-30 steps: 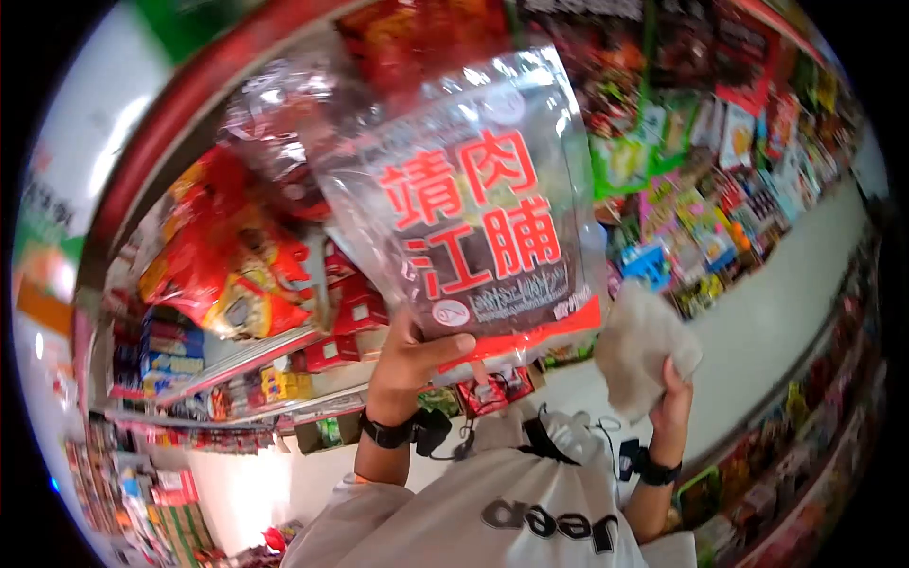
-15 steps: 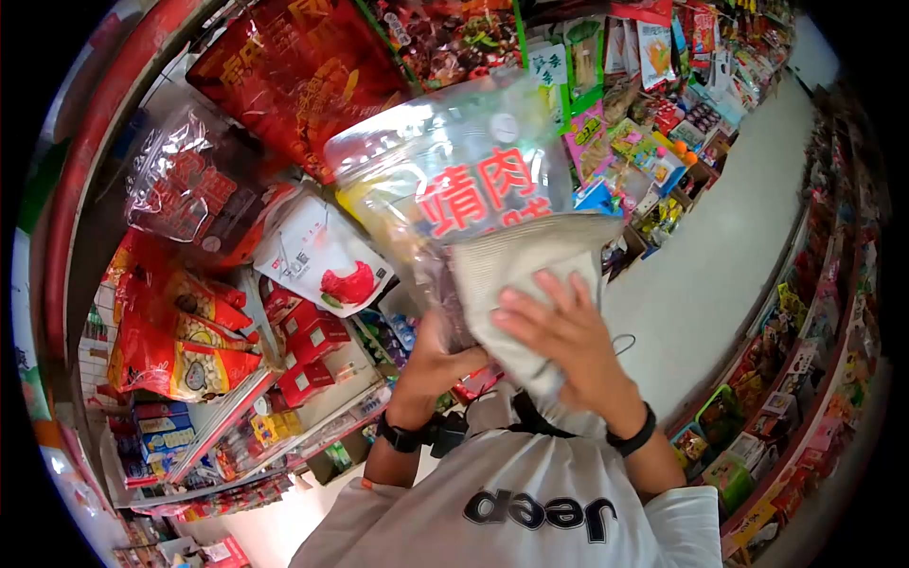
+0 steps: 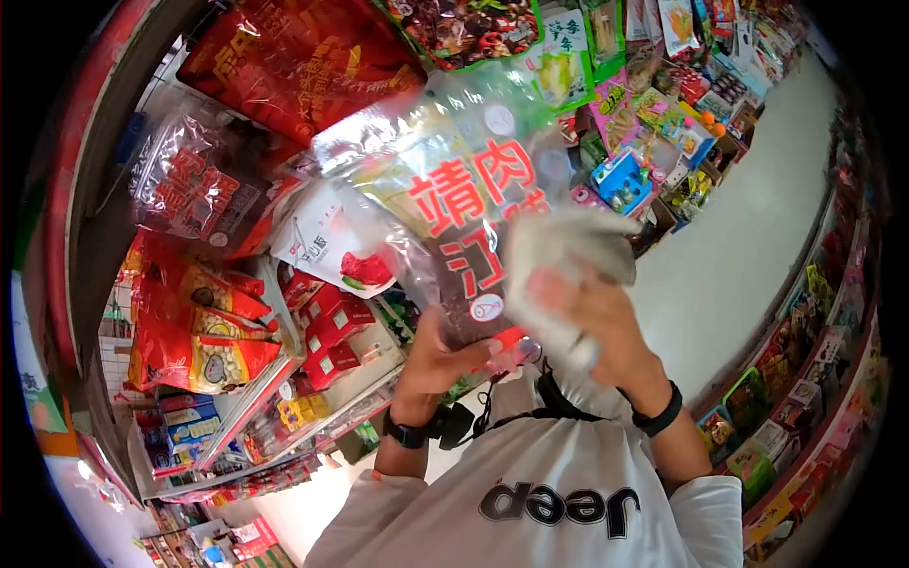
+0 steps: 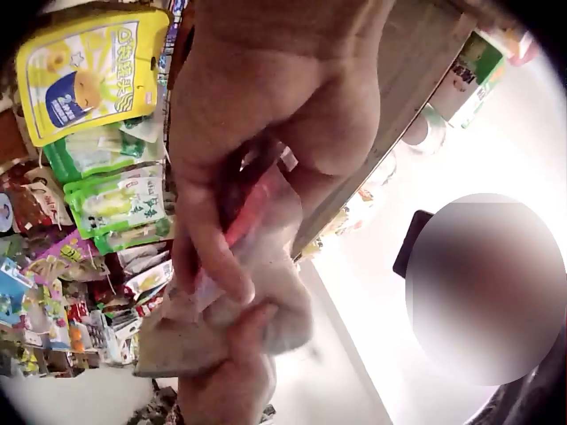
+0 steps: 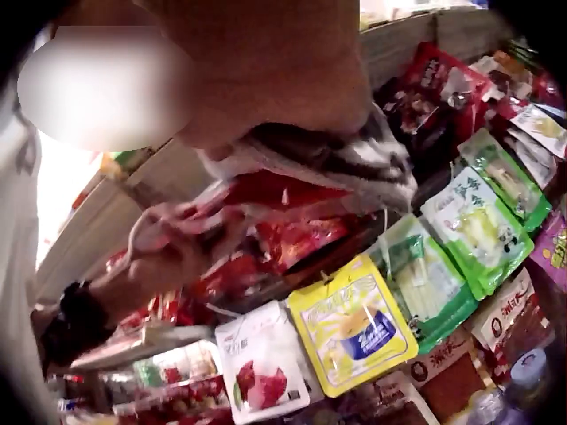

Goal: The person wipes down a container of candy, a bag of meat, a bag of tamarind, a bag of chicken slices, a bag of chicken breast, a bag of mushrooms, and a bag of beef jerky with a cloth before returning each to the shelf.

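- A person's white shirt (image 3: 445, 502), lettered "Jeep", fills the foreground, with a black wristband (image 3: 660, 409) on the right wrist.
- The left hand (image 3: 434, 364) grips the lower edge of a clear-topped snack bag (image 3: 450, 204), thumb across its front.
- The snack bag, printed in large red characters, tilts in front of crowded shop shelves.
- The right hand (image 3: 611, 327) has a pale cloth (image 3: 563, 244) against the bag's lower front; blur makes it impossible to tell whether the fingers curl or lie flat.
- Behind the bag shows a white pouch (image 3: 327, 246) picturing red fruit.
- At left in the head view are a dark pack (image 3: 194, 185) with red lettering and red-and-yellow bags (image 3: 208, 327).
- Beyond, green-edged packets (image 3: 563, 62) top the display; across a pale aisle floor (image 3: 729, 237) runs another stocked shelf (image 3: 795, 407).
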Demonstrator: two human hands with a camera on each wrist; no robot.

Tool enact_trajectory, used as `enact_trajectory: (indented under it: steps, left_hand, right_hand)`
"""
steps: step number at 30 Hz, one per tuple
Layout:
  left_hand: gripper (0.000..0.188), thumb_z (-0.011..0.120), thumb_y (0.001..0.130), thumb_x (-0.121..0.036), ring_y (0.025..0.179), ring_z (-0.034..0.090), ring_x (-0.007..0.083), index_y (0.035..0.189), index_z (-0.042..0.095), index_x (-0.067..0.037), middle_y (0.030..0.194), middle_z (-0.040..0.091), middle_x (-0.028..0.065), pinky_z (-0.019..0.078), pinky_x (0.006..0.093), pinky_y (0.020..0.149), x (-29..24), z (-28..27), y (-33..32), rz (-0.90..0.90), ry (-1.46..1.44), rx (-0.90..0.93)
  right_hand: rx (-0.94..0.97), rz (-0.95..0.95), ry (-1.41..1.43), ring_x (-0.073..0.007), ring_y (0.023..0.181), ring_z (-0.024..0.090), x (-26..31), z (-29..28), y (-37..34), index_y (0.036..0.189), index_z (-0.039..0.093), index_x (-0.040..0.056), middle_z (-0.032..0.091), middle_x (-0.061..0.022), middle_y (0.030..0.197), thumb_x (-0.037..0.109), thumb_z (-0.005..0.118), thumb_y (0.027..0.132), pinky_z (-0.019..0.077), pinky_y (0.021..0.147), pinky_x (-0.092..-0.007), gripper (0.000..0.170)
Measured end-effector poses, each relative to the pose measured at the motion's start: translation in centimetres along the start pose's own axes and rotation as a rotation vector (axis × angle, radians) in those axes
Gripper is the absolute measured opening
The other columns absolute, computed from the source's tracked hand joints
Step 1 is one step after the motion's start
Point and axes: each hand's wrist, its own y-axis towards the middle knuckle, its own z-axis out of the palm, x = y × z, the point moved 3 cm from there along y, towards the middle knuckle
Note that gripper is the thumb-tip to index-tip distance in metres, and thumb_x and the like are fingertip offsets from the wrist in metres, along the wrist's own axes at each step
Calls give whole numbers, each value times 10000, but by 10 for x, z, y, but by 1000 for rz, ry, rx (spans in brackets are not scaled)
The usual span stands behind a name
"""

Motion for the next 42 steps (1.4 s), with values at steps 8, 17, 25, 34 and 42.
enact_trajectory:
  steps: [8, 17, 25, 34, 42]
  left_hand:
    - [440, 627, 735, 56, 917, 571, 133, 1152, 498, -2, 1083, 566, 73, 476, 274, 802, -5, 18, 7, 311, -169, -281]
    - [448, 699, 737, -121, 745, 576, 205, 1114, 473, -34, 859, 564, 79, 491, 376, 633, 55, -39, 1, 300, -633, -246]
    - [477, 536, 890, -234, 1088, 467, 148, 1274, 351, -19, 1175, 498, 69, 402, 299, 907, 46, 44, 52, 203, -68, -133]
    - [477, 522, 896, -259, 1091, 472, 152, 1275, 360, -20, 1185, 498, 68, 406, 300, 908, 59, 36, 30, 194, -231, -257]
    - [478, 510, 902, -282, 1094, 475, 156, 1276, 368, -21, 1194, 498, 67, 409, 301, 908, 75, 55, 55, 175, -226, -255]
  right_hand:
    - [100, -154, -94, -321, 1302, 297, 30, 10, 17, 1324, 403, 69, 387, -95, 1377, 59, 511, 703, 226, 1061, -428, 630]
    - [-641, 914, 1397, -188, 1086, 503, -80, 42, -57, 1227, 457, -3, 533, -96, 1174, 408, 456, 917, 390, 945, -338, 514]
    - [-450, 549, 1183, -209, 1237, 360, 11, 26, -13, 1309, 386, 4, 392, -115, 1343, 417, 424, 926, 259, 1023, -312, 564]
    - [42, -34, 11, -295, 1356, 178, 30, 28, 3, 1377, 316, 81, 260, -54, 1452, 98, 523, 667, 159, 1073, -499, 740]
    - [51, -72, 59, -292, 1359, 171, 48, 34, 13, 1371, 317, 77, 271, -62, 1447, 96, 530, 637, 130, 1095, -469, 765]
